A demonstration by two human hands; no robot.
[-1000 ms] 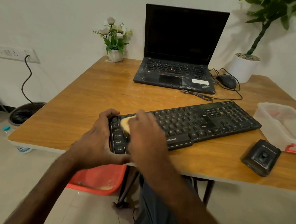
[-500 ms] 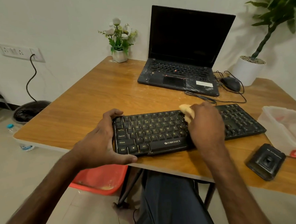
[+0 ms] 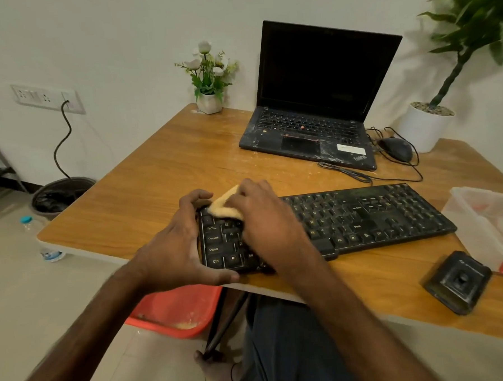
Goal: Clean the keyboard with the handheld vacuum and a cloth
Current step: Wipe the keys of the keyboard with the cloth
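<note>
1. While the keyboard point(image 3: 348, 223) lies flat on the counter point(image 3: 156, 172) near its front edge, the left hand point(image 3: 174, 246) grips its left end. The fingers point(image 3: 195, 197) curl over the far corner and the thumb lies along the near edge.
2. The right hand point(image 3: 263, 218) holds the cloth point(image 3: 225, 207) bunched beneath its curled fingers and presses it onto the top-left keys. A fold of cloth protrudes beyond the knuckles.
3. Keyboard: judged to be a light, stiff plastic slab, likely to slide on the smooth wood under a wiping stroke. Hold it by an end edge or corner, as the left hand does, never by the keys.
4. Keycaps: judged liable to snag or depress. Wipe along the rows with moderate pressure.
5. Cloth: soft, limp and light. Keep it folded into a pad under the fingers so that no loose corner drags.
</note>
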